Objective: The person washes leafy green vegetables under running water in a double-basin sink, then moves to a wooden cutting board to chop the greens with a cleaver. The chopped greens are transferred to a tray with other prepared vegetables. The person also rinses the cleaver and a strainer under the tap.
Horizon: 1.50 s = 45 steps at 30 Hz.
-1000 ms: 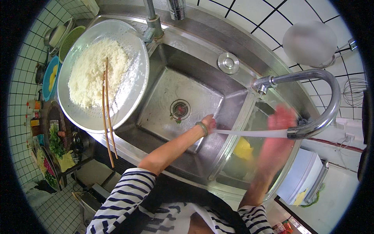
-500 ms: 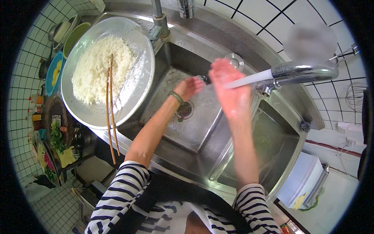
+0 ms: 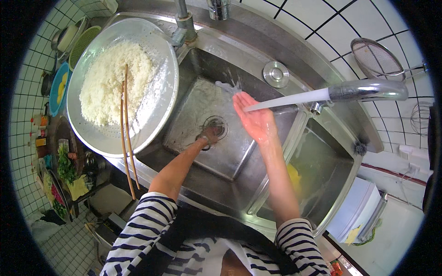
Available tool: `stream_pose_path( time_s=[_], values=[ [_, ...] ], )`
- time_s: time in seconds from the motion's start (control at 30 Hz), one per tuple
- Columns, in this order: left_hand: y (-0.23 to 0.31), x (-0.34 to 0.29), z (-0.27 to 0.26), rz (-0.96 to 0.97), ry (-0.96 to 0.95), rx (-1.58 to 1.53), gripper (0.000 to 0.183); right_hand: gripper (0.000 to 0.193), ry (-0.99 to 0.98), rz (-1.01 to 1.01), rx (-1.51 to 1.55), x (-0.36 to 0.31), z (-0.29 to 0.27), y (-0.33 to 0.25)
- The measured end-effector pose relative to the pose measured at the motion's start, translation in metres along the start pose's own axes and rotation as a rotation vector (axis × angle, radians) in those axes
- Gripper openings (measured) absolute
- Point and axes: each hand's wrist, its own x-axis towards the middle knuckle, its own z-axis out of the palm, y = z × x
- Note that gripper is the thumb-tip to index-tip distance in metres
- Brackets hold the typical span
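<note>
Water pours from the chrome faucet (image 3: 368, 91) onto my right hand (image 3: 257, 120), which is held palm up over the large sink basin (image 3: 184, 172). Its fingers lie stretched out and nothing is in them. Spray splashes off the fingertips toward the basin's far wall. My left hand (image 3: 211, 133), with a bangle at the wrist, reaches low to the round drain (image 3: 222, 125). Shadow and blur hide its fingers. At the left, a large metal colander (image 3: 171, 103) full of cooked white rice (image 3: 115, 85) rests on the sink's edge. Long wooden chopsticks (image 3: 125, 138) lean across its rim.
A metal drain plug (image 3: 276, 74) sits on the sink's back ledge. The smaller right basin (image 3: 329, 158) holds something yellow (image 3: 294, 180). A mesh strainer (image 3: 375, 57) and a whisk (image 3: 419, 115) hang by the wall. Farther left are a blue bowl (image 3: 55, 99) and green herbs (image 3: 66, 168).
My left hand has dropped from beside the water stream to the drain. My right hand has moved a little left and nearer, its palm now facing up under the water.
</note>
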Motion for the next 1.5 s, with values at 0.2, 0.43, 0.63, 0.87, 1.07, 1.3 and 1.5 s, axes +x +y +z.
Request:
stream_pose_path(
  time_s=[0.2, 0.43, 0.63, 0.87, 1.07, 1.3, 1.5],
  values=[
    [0.095, 0.005, -0.045, 0.107, 0.034, -0.484, 0.050, 0.034, -0.025, -0.256, -0.836, -0.061, 0.015, -0.042],
    [0.157, -0.066, -0.159, -0.308, -0.301, -1.970, 0.063, 0.042, 0.927, -0.813, -1.650, -0.096, -0.022, -0.133],
    [0.191, -0.122, -0.201, -0.112, -0.205, -1.744, 0.058, 0.056, 0.781, -0.672, -1.475, -0.062, -0.045, -0.151],
    [0.180, -0.137, -0.204, 0.151, -0.063, -1.394, 0.066, 0.029, 0.429, -0.721, -1.029, -0.063, -0.068, -0.066],
    [0.106, -0.179, -0.211, 0.317, 0.484, -0.197, 0.049, 0.039, 0.927, -0.398, -1.967, 0.055, -0.190, 0.070],
    [0.048, -0.265, -0.201, 0.241, 0.539, -0.304, 0.034, 0.014, 0.353, -0.471, -1.783, 0.101, -0.214, 0.096],
    [0.018, -0.328, -0.172, 0.374, 0.488, -0.448, 0.030, 0.021, -0.077, -0.256, -2.525, 0.056, -0.203, 0.130]
  ],
)
